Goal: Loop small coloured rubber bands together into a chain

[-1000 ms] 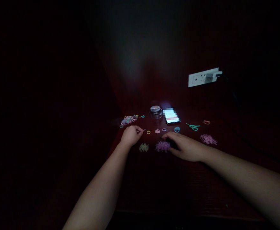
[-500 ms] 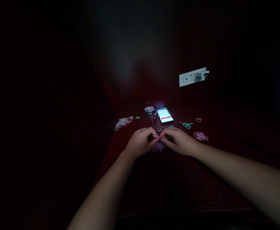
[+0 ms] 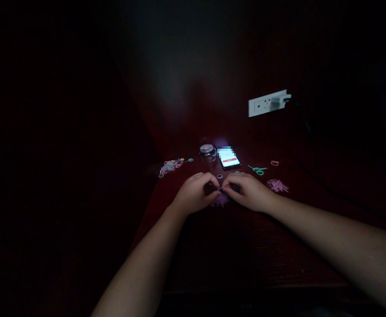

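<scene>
On a dark red table [image 3: 232, 246], my left hand [image 3: 195, 192] and my right hand [image 3: 247, 190] meet fingertip to fingertip. Both are closed in a pinch on a tiny item between them, too small and dim to name for sure; it may be a small rubber band. Right below the fingertips lies a purple heap of small rubber bands [image 3: 219, 201]. A single purple band [image 3: 219, 176] lies just beyond the fingers.
A lit phone [image 3: 229, 157] and a small clear jar [image 3: 207, 152] stand at the back. A mixed pile of coloured bands [image 3: 170, 166] lies left, a pink pile [image 3: 277, 185] right, near green scissors [image 3: 257, 169]. A wall socket [image 3: 267, 103] holds a plug.
One second ago my hands were apart, the right one flat by the purple heap. They have come together in a pinch over the heap and held there since.
</scene>
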{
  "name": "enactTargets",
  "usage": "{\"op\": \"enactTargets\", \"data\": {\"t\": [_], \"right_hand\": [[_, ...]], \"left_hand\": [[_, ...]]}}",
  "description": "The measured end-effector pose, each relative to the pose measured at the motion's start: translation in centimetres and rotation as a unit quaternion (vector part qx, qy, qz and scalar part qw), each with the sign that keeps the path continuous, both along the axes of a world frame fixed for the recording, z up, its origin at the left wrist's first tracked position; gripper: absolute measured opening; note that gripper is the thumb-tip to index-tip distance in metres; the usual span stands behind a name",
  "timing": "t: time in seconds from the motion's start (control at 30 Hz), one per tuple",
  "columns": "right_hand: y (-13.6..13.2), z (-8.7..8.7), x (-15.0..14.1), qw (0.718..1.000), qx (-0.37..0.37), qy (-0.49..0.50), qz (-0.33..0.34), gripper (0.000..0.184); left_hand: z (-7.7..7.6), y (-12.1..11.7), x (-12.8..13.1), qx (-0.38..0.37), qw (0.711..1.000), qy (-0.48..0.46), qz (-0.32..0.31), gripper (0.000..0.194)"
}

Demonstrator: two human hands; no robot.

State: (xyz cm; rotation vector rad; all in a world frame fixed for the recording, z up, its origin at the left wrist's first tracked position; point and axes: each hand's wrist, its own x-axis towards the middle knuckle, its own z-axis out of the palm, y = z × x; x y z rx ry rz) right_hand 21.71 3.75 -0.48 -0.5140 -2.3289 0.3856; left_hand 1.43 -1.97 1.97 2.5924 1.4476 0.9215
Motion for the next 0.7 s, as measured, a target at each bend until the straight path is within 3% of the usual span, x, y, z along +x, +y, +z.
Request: {"op": "enactTargets", "data": {"t": [0.2, 0.43, 0.7], "right_hand": [[-0.04, -0.05, 0.01, 1.0, -0.008, 0.001, 0.001, 0.009], [0.02, -0.08, -0.02, 1.0, -0.008, 0.006, 0.006, 0.009], [0.08, -0.11, 0.07, 1.0, 0.001, -0.005, -0.003, 0.014]], "left_hand": [[-0.07, 0.09, 0.01, -0.001, 1.0, -0.007, -0.02, 0.006], [-0.21, 0.32, -0.21, 0.014, 0.999, -0.007, -0.041, 0.013], [-0.3, 0.46, -0.26, 0.01, 1.0, -0.001, -0.026, 0.01]]}}
